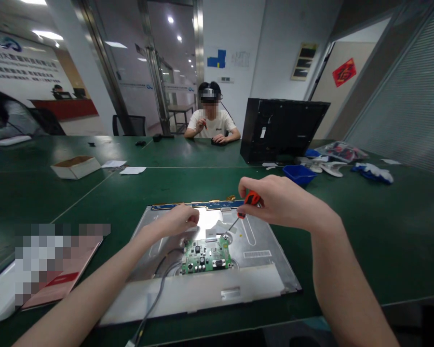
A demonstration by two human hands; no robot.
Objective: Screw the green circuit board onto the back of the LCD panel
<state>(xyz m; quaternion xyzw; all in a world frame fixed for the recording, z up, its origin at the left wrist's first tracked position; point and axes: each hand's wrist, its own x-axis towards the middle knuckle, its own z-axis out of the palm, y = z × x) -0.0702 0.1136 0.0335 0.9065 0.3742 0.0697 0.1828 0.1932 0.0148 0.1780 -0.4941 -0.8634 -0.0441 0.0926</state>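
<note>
A metal display panel (258, 270) lies flat on the green table, with a green circuit board (206, 255) on its middle. My right hand (275, 200) is closed round a red and black screwdriver (252, 198), whose tip meets the board's upper right corner. Over the panel's upper left part is my left hand (179, 219), fingers curled in; whether they hold something is hidden. A blue strip board (217, 205) runs along the panel's far edge. Grey cables (161, 289) lead from the board's left side over the near edge.
Across the table (188, 180) sits a person (211, 120) holding a red tool. A black monitor (282, 130), a blue tray (299, 174), gloves (372, 172) and a plastic bag (342, 150) stand or lie at the right. An open box (75, 167) and papers (133, 170) lie left.
</note>
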